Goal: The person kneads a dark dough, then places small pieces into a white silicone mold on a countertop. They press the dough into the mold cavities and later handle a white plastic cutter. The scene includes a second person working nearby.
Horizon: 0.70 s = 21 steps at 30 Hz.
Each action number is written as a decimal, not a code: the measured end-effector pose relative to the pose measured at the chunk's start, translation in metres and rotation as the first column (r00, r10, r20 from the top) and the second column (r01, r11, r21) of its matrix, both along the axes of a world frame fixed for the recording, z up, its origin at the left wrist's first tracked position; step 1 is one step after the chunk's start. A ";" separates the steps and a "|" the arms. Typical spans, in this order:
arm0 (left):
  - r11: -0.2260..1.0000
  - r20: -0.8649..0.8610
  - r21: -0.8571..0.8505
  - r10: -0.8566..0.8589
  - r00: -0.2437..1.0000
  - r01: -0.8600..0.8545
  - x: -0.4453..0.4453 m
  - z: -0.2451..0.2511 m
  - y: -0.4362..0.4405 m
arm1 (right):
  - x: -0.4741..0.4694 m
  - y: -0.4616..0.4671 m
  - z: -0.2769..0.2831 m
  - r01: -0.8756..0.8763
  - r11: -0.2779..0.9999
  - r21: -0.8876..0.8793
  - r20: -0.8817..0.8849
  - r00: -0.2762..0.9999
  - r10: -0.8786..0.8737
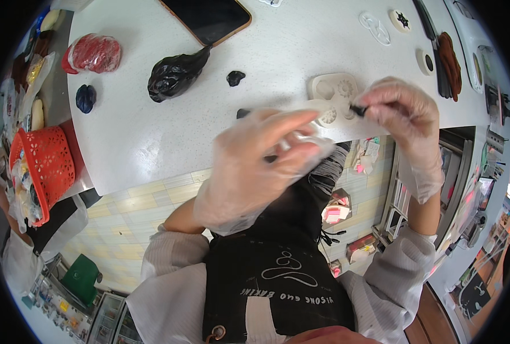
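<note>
My left hand (259, 159), in a clear plastic glove, is raised over the table's front edge, its thumb and forefinger stretched to the right; a small dark bit shows between the fingers, but I cannot tell whether it is gripped. My right hand (397, 107), gloved too, pinches a small black piece of soft dough-like material (358, 110) at the front right of a white silicone mould (332, 81) with round flower cavities. A black lump (236, 78) lies left of the mould. Another dark piece (242, 113) is partly hidden behind my left hand.
A black plastic-wrapped lump (175, 77) lies near a phone (212, 19). Further left are a red wrapped lump (93, 53), a dark blue lump (85, 98) and an orange basket (50, 159). White cutters (374, 28), small round pieces and a brown cloth-like item (449, 64) lie at the right.
</note>
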<state>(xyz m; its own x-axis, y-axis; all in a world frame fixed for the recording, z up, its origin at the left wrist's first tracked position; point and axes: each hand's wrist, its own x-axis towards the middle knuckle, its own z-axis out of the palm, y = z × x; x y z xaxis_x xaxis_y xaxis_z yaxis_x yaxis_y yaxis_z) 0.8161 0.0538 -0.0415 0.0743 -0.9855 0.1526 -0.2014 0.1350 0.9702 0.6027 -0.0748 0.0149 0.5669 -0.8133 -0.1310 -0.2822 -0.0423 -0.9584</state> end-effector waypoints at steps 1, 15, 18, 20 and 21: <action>0.995 -0.139 0.067 -0.068 0.988 0.078 -0.006 0.000 -0.005 | 0.001 0.006 0.005 -0.009 0.996 0.083 0.021 1.000 0.007; 0.876 -0.782 0.296 -0.007 0.623 0.382 -0.009 0.009 -0.010 | 0.009 0.040 0.006 -0.074 0.996 -0.046 0.121 0.990 0.079; 0.866 -0.759 0.289 -0.053 0.649 0.408 -0.010 0.009 -0.008 | 0.009 0.044 0.005 -0.145 0.905 -0.401 -0.043 0.989 0.139; 0.870 -0.744 0.281 -0.069 0.664 0.405 -0.011 0.009 -0.006 | 0.007 0.048 0.008 -0.165 0.840 -0.517 -0.137 0.985 0.110; 0.876 -0.703 0.278 -0.094 0.705 0.394 -0.011 0.009 -0.005 | 0.006 0.051 0.009 -0.176 0.819 -0.547 -0.182 0.979 0.090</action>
